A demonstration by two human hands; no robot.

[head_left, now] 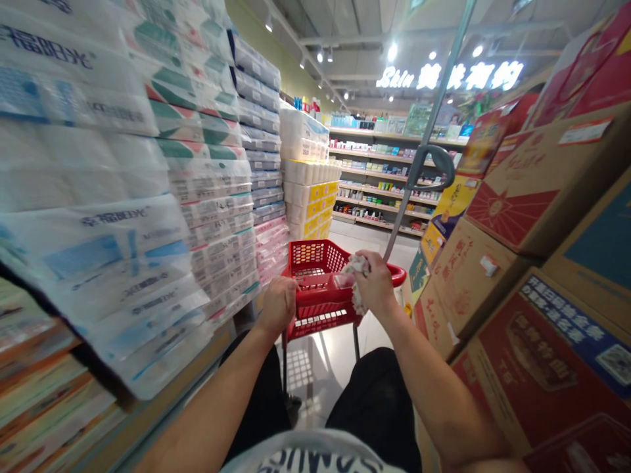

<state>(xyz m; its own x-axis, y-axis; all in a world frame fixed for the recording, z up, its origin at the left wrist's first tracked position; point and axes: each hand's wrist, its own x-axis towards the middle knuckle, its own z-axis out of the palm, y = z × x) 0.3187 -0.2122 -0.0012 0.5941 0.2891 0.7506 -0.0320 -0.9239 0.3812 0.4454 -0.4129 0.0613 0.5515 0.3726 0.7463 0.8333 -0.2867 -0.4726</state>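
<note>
A red plastic shopping cart (315,279) stands right in front of me, its basket pierced with a grid of holes. Around the left end of its red handlebar, my left hand (279,303) is closed. In my right hand (375,286) is a crumpled whitish cloth (359,268), pressed against the right part of the handlebar. Part of the cloth hangs below the bar. A grey pole with a loop-shaped grip (430,167) rises from beside the cart's right side; its lower end is hidden.
Tall stacks of wrapped tissue packs (207,171) line the left side. Cardboard boxes (513,177) are piled along the right. Pale floor (355,233) runs between them towards shelves of small goods (379,174) at the back.
</note>
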